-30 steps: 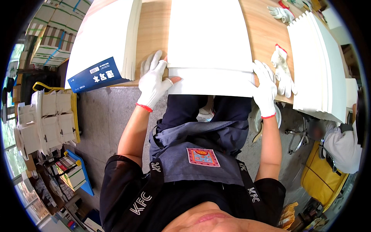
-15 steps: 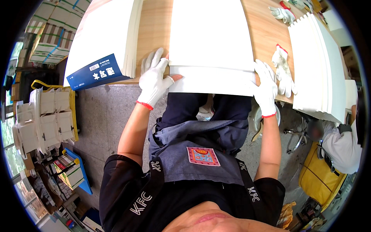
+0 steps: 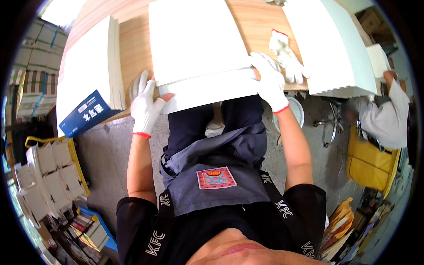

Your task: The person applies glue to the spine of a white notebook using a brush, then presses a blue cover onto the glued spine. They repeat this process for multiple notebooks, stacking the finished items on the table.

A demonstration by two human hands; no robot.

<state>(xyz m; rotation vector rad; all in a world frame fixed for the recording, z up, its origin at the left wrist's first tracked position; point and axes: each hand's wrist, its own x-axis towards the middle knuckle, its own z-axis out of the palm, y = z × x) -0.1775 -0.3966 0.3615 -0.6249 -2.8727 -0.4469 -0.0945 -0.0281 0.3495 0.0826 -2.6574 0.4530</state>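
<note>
A stack of large white sheets [image 3: 196,42] lies on the wooden table in front of me, its near end jutting past the table edge above my thighs. My left hand [image 3: 146,106], in a white glove with a red cuff and bare thumb tip, grips its near left corner, thumb over the front. At the near right corner my right hand [image 3: 270,84], gloved alike, holds the side with its fingers along the edge. The undersides of both hands' grips are hidden. Just beyond the right hand lies a loose, soiled white glove [image 3: 288,57].
Another white paper stack [image 3: 95,62] with a blue printed cover [image 3: 86,113] stands at left. A tall stack [image 3: 329,48] lines the table's right side. Below are a white bucket [image 3: 295,115] and a chair base [image 3: 329,123]. A co-worker's sleeve [image 3: 384,117] shows at far right.
My view has swung, so the table and stacks sit further left in the picture. Both hands stay at the stack's near corners, which now appears tilted.
</note>
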